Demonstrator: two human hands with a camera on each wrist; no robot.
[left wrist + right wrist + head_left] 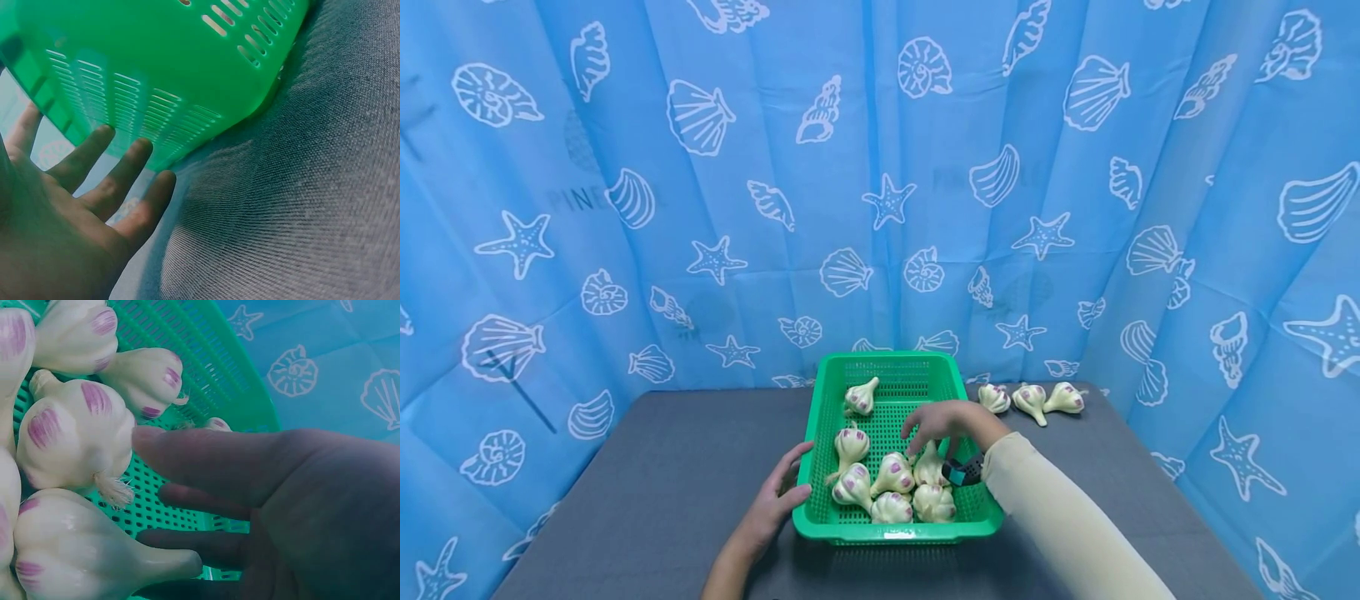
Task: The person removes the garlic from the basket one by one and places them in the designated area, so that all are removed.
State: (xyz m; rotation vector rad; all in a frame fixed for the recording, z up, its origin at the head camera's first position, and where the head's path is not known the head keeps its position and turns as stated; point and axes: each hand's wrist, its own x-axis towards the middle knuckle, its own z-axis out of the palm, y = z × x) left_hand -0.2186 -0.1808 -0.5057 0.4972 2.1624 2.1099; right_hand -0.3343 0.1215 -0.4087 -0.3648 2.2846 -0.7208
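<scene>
A green plastic basket (895,531) with slotted walls holds several garlic bulbs (892,473), white with purple patches, mostly in its near half. My left hand (767,504) is at the basket's left side, thumb and forefinger at the rim; in the left wrist view its other fingers (115,181) spread fairly straight beside the slotted wall. Inside the basket, my right hand (947,421) reaches down over the bulbs from the right. The right wrist view shows its thumb (194,453) up against one garlic bulb (78,434), with fingers partly behind the stem of another bulb (81,540).
Beyond the basket's right side, three garlic bulbs (1030,400) lie on the grey cloth-covered table (647,500). A blue curtain (880,167) with white shell prints surrounds the table's back and sides. A dark band (964,471) is on my right wrist.
</scene>
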